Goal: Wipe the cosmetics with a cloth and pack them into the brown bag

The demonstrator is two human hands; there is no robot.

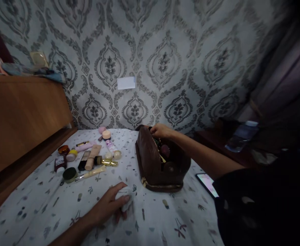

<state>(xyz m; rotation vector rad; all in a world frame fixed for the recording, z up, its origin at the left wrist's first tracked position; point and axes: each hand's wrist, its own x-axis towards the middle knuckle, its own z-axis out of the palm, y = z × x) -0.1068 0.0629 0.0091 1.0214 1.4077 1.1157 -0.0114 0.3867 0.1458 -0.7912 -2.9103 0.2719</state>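
Head view: one brown bag (156,159) stands open on the patterned cloth (150,218), in front of the person and right of the loose items, its mouth gaping probably so that a hand can get in. The right hand (161,131) is bent over the far side of that mouth with its fingertips hidden, so I cannot tell whether it holds anything. One dark round item (165,150) shows inside. Just left of the bag, the left hand (117,200) has its thumb and fingers closed around one crumpled white wad (124,197), seemingly squeezed to keep it bunched.

Farther left lie the cosmetics, loosely grouped, perhaps to leave room around the bag: two cream balls (113,155), one pink ball (102,130), one beige tube (93,158), one amber jar (63,149), one dark round pot (70,174) and several more (some overlap, so a full count is unsure). Right of the bag, one phone (208,184) lies screen up, partly behind the sleeve (231,191); beyond is one clear bottle (242,136).
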